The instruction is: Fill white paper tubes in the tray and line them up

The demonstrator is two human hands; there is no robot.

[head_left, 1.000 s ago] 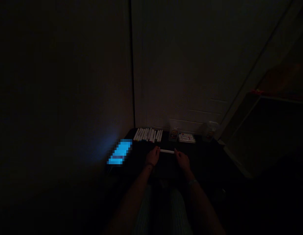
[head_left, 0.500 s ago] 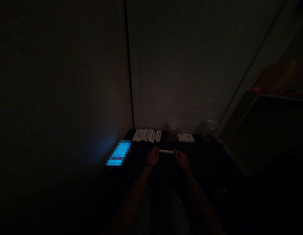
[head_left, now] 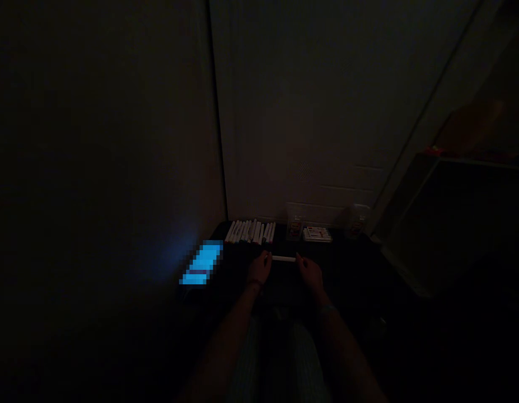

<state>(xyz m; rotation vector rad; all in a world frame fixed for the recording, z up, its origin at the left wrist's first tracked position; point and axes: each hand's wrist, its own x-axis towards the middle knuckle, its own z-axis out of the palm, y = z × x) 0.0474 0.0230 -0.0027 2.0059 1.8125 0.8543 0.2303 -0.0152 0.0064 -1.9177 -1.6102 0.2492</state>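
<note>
The scene is very dark. A white marker (head_left: 283, 258) lies crosswise over a small dark table (head_left: 351, 263), held at both ends. My left hand (head_left: 260, 268) pinches its left end with closed fingers. My right hand (head_left: 310, 272) pinches its right end the same way. Just beyond, at the table's far edge, a row of several white markers (head_left: 251, 231) lies side by side.
A glowing blue screen (head_left: 201, 262) sits at the table's left edge. A small clear box (head_left: 295, 227), a flat white pack (head_left: 317, 234) and a clear container (head_left: 355, 224) stand along the back by the wall. A dark bin-like shape (head_left: 461, 224) rises at the right.
The view has drifted slightly; both hands still hold the marker in much the same place above the table.
</note>
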